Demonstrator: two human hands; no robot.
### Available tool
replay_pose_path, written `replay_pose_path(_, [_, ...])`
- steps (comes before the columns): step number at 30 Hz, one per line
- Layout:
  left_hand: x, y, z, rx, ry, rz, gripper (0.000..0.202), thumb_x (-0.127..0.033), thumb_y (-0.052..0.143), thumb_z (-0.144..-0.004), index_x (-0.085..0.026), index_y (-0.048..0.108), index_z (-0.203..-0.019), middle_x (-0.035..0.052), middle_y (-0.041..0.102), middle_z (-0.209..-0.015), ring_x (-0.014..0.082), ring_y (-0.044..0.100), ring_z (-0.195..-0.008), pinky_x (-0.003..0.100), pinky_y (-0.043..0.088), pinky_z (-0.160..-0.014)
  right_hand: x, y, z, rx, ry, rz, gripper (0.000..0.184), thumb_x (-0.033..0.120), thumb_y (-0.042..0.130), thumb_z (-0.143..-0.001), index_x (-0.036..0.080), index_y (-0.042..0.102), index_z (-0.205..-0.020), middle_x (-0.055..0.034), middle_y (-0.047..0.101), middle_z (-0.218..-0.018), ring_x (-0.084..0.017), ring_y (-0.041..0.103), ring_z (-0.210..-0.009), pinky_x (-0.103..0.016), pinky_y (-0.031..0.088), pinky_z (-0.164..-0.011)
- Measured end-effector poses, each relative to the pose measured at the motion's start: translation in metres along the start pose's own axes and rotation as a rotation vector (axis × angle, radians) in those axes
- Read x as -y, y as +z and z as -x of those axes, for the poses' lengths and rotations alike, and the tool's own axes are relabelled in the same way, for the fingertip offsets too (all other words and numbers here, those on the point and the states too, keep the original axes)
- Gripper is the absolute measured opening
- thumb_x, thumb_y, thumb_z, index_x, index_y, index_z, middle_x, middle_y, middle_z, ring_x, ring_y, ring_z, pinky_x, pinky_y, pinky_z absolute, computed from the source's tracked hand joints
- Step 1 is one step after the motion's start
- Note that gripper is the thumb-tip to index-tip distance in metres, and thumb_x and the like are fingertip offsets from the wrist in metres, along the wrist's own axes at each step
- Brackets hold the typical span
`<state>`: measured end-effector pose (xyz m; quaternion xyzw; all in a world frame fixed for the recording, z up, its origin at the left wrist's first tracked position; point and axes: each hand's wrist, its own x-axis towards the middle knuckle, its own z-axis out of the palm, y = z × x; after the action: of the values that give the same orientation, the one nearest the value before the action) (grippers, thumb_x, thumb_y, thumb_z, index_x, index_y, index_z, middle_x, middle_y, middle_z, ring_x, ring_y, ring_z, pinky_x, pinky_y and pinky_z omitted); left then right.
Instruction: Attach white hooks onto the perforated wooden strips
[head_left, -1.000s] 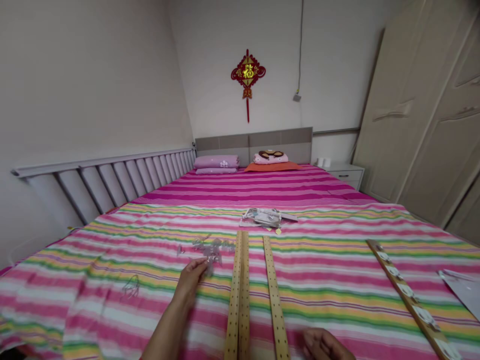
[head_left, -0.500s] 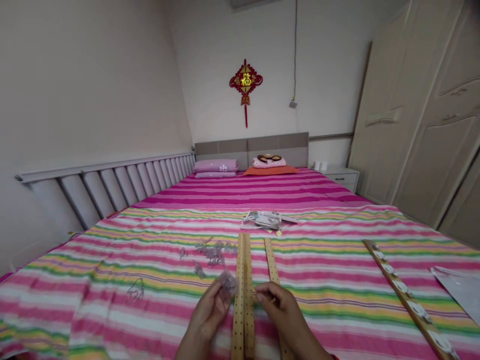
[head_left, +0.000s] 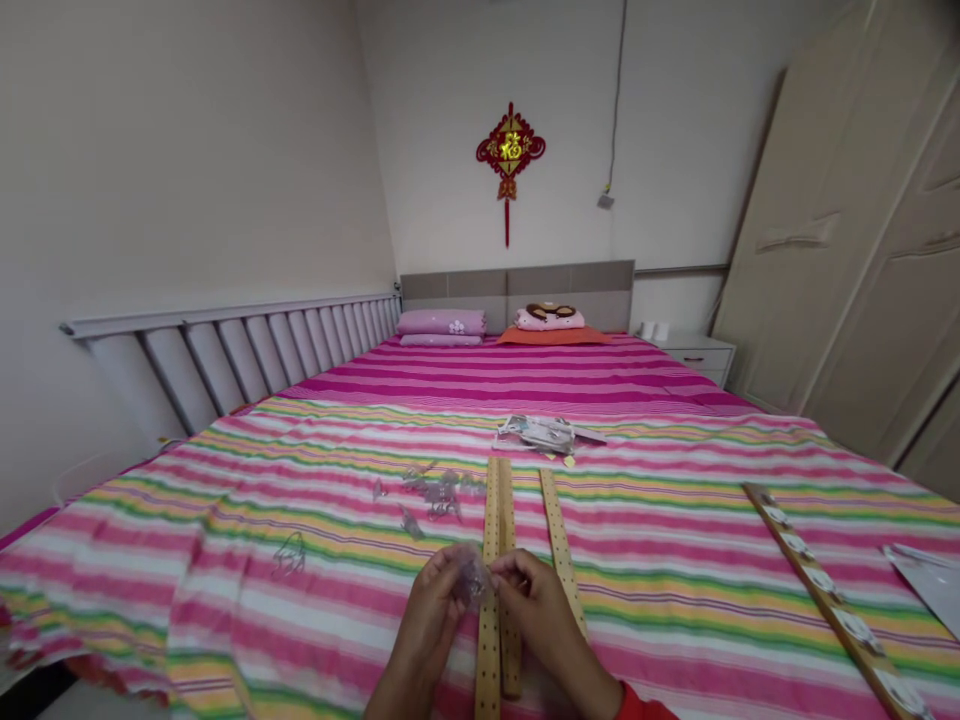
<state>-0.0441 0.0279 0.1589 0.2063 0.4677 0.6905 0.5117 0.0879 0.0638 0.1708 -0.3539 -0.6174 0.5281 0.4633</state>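
Observation:
My left hand is closed on a small clear plastic bag with tiny contents I cannot make out. My right hand comes in from the right, its thumb and fingertips pinched at the bag's edge. Both hands are above two wooden strips with rows of holes, which lie side by side on the striped bedspread. A third holed strip lies just right of them. Several more small clear bags are scattered to the left of the strips.
A wooden strip with white round fittings lies at the right, with a white sheet or bag beyond it. A crumpled plastic package is farther back. At left on the bed is a thin wire-like tangle. Pillows are at the headboard.
My right hand has moved left and now meets the bag in my left hand; before, it was apart, over the strips. The view has turned slightly left.

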Motion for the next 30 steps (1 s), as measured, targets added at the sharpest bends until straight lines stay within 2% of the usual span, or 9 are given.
replay_pose_path(5, [0.005, -0.004, -0.004, 0.045, -0.035, 0.103, 0.032, -0.028, 0.082, -0.053, -0.015, 0.065, -0.076, -0.0011, 0.064, -0.066, 0.0082, 0.059, -0.058, 0.018, 0.047, -0.057, -0.008, 0.003, 0.002, 0.012, -0.034, 0.070, 0.006, 0.021, 0.058, -0.069, 0.019, 0.059, -0.063, 0.0020, 0.054, -0.060, -0.016, 0.050, -0.059, -0.026, 0.039, -0.056])
replay_pose_path(9, [0.008, -0.010, -0.012, -0.022, -0.016, 0.092, 0.026, -0.027, 0.080, -0.057, -0.016, 0.063, -0.073, -0.0019, 0.064, -0.064, 0.0089, 0.059, -0.058, 0.019, 0.048, -0.056, -0.012, 0.004, 0.007, 0.003, -0.086, 0.133, 0.008, 0.022, 0.056, -0.072, 0.020, 0.056, -0.064, 0.0011, 0.055, -0.064, -0.017, 0.051, -0.063, -0.026, 0.040, -0.059])
replay_pose_path(12, [0.010, -0.017, -0.024, -0.054, -0.009, 0.128, 0.023, -0.023, 0.079, -0.060, -0.016, 0.063, -0.075, -0.0013, 0.065, -0.065, 0.0085, 0.060, -0.056, 0.017, 0.049, -0.053, -0.014, 0.001, 0.009, -0.030, -0.067, 0.104, 0.012, 0.026, 0.057, -0.073, 0.020, 0.056, -0.063, 0.0009, 0.055, -0.064, -0.016, 0.050, -0.063, -0.026, 0.040, -0.059])
replay_pose_path(15, [0.013, -0.027, -0.037, -0.097, -0.031, 0.122, 0.019, -0.016, 0.077, -0.062, -0.016, 0.064, -0.076, -0.0003, 0.066, -0.066, 0.0077, 0.059, -0.053, 0.017, 0.049, -0.053, -0.015, -0.008, 0.007, -0.063, 0.037, 0.008, 0.016, 0.032, 0.065, -0.067, 0.019, 0.059, -0.060, 0.0009, 0.056, -0.059, -0.016, 0.050, -0.060, -0.026, 0.040, -0.057])
replay_pose_path(19, [0.014, -0.038, -0.051, -0.176, -0.036, 0.059, 0.009, -0.010, 0.071, -0.068, -0.014, 0.066, -0.074, 0.0026, 0.069, -0.070, 0.0093, 0.064, -0.061, 0.017, 0.052, -0.061, -0.016, -0.023, 0.008, -0.075, 0.280, -0.244, 0.025, 0.037, 0.075, -0.056, 0.016, 0.061, -0.057, 0.0024, 0.056, -0.049, -0.011, 0.047, -0.046, -0.024, 0.036, -0.048])
replay_pose_path(22, [0.016, -0.044, -0.059, -0.215, -0.024, -0.027, 0.010, -0.005, 0.069, -0.068, -0.013, 0.065, -0.073, 0.0039, 0.069, -0.069, 0.0105, 0.066, -0.064, 0.020, 0.054, -0.067, -0.016, -0.031, 0.013, -0.154, 0.405, -0.436, 0.028, 0.034, 0.081, -0.051, 0.013, 0.064, -0.060, 0.0020, 0.058, -0.046, -0.009, 0.048, -0.043, -0.021, 0.035, -0.044])
replay_pose_path(25, [0.020, -0.052, -0.064, -0.224, 0.000, -0.159, 0.011, -0.007, 0.069, -0.067, -0.012, 0.064, -0.076, 0.0061, 0.070, -0.070, 0.0142, 0.068, -0.067, 0.026, 0.055, -0.070, -0.013, -0.038, 0.020, -0.223, 0.494, -0.584, 0.027, 0.026, 0.085, -0.048, 0.013, 0.066, -0.062, 0.0012, 0.061, -0.050, -0.008, 0.053, -0.046, -0.018, 0.038, -0.044])
replay_pose_path(27, [0.023, -0.059, -0.066, -0.220, 0.081, -0.311, 0.013, -0.013, 0.066, -0.069, -0.012, 0.065, -0.082, 0.0078, 0.071, -0.076, 0.0180, 0.069, -0.072, 0.031, 0.055, -0.072, -0.011, -0.043, 0.025, -0.246, 0.535, -0.651, 0.026, 0.020, 0.085, -0.049, 0.013, 0.066, -0.065, 0.0009, 0.064, -0.056, -0.008, 0.057, -0.048, -0.017, 0.042, -0.046])
replay_pose_path(30, [0.021, -0.066, -0.062, -0.266, 0.301, -0.642, 0.027, -0.025, 0.063, -0.068, -0.012, 0.066, -0.091, 0.0107, 0.071, -0.085, 0.0242, 0.067, -0.080, 0.040, 0.053, -0.079, -0.007, -0.049, 0.030, -0.269, 0.544, -0.719, 0.023, 0.015, 0.084, -0.053, 0.014, 0.066, -0.068, 0.0012, 0.066, -0.059, -0.008, 0.059, -0.050, -0.015, 0.045, -0.047])
